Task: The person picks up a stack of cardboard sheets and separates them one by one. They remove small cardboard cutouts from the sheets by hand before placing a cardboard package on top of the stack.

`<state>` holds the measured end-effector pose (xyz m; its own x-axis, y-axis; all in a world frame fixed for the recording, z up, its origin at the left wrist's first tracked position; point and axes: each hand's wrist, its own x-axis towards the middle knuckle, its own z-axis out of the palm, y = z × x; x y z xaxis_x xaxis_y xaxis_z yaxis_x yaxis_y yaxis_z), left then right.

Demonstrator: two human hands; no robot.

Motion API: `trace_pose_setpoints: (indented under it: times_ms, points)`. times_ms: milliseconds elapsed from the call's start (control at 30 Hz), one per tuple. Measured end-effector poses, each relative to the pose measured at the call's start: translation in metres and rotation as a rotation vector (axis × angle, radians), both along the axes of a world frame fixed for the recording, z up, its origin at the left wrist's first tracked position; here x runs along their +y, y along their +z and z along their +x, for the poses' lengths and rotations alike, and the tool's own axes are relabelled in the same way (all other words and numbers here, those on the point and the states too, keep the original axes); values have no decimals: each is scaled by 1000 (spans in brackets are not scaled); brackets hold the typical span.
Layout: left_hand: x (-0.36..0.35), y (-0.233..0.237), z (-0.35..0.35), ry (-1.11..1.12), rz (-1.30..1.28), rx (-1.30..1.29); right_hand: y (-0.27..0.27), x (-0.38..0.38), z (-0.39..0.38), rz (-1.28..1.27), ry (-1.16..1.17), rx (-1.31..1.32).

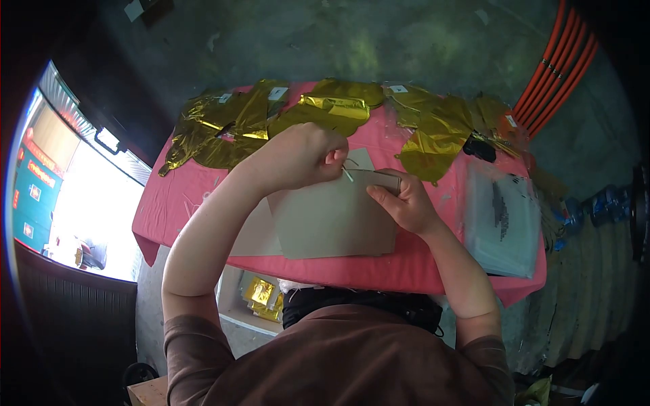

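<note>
Near the middle of the pink-covered table [176, 210], my left hand [315, 154] is closed, with a thin pale strip [349, 173] at its fingertips, by the top edge of a grey-beige board [338, 220]. My right hand [404, 201] pinches the board's upper right corner between thumb and fingers. Another pale sheet [261, 233] lies partly under the board at its left. Behind my hands lie gold foil pieces [332, 108], some with small white labels.
A stack of clear plastic bags [501, 223] lies at the table's right, by a small black object [479, 149]. More gold foil [440, 139] is at the back right. Below the front edge, an open box [233, 298] holds gold packets [260, 291]. Orange pipes [558, 64] stand beyond.
</note>
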<state>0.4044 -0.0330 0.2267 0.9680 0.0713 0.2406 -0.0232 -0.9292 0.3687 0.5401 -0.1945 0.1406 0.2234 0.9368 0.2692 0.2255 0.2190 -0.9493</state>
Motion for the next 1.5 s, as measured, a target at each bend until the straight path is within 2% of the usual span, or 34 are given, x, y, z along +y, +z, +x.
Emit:
trace_pose_setpoints:
  times_ms: [133, 233, 300, 400, 500, 533, 600, 700, 900, 1100, 1433, 1500]
  points:
    - [9, 3, -8, 48, -16, -27, -7, -4, 5, 13, -7, 38]
    - [19, 0, -16, 154, -136, -53, -9, -6, 7, 16, 8, 29]
    - [22, 3, -20, 237, -245, -9, -11, -5, 9, 10, 1, 20]
    - [25, 4, -24, 298, -263, 69, -10, -6, 8, 25, 0, 8]
    - [21, -7, -22, 166, -401, 49, -10, -5, 7, 35, 11, 54]
    - [18, -8, -20, 168, -402, 47, -9, -5, 7, 33, 13, 53]
    - [12, -10, -14, -16, -281, -10, -8, -4, 6, 31, 13, 36]
    - [8, -5, -9, -58, -259, 65, -3, -5, 5, 1, 11, 36]
    - [2, 6, -3, -28, -179, 166, -3, -4, 5, -10, 12, 12]
    - [-3, 13, -3, -20, -246, 165, 1, -6, 1, -1, 21, 34]
    - [3, 3, -7, 4, -209, 114, -7, -9, -3, 69, -62, -46]
    - [15, 4, -17, 131, -221, 111, -10, -14, 2, 89, -68, -50]
